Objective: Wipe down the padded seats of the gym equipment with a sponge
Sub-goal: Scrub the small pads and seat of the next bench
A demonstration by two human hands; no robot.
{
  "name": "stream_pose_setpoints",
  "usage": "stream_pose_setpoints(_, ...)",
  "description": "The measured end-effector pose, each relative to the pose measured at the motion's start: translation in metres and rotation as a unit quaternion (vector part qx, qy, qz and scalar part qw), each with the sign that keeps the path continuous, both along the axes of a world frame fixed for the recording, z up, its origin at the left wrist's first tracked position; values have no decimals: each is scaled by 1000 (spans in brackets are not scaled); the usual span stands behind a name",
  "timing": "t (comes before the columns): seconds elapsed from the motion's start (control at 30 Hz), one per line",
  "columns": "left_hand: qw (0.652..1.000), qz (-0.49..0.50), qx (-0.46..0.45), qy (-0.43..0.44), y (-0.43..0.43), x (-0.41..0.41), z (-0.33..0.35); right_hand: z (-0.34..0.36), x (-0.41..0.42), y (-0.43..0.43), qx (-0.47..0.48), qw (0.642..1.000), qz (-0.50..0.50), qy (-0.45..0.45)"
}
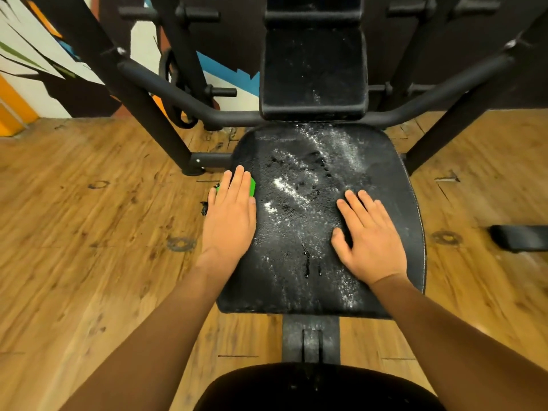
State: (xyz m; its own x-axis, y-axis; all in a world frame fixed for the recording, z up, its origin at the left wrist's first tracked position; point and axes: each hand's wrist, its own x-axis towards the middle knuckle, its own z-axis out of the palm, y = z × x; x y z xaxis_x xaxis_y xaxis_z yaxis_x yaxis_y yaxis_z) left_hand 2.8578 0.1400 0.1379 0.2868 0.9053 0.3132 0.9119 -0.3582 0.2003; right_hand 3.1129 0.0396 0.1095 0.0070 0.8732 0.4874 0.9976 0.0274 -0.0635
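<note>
Left hand [229, 213] flat on green sponge [251, 186]; padded seat [299, 221] wet, white-streaked.

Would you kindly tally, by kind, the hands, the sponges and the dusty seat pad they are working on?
Hands: 2, the left hand and the right hand
Sponges: 1, the green sponge under the left hand
Seat pads: 1, the dusty seat pad
Total: 4
</note>
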Motion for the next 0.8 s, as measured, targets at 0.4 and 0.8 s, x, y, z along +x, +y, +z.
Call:
stream_pose_setpoints(0.4,1000,7,-8,-16,-14,-3,-1,-1,2,2,13,1000,12,8)
stream_pose_setpoints(0.8,1000,-18,-10,-4,-56,-33,-35,-1,-2,1,37,999,9,8)
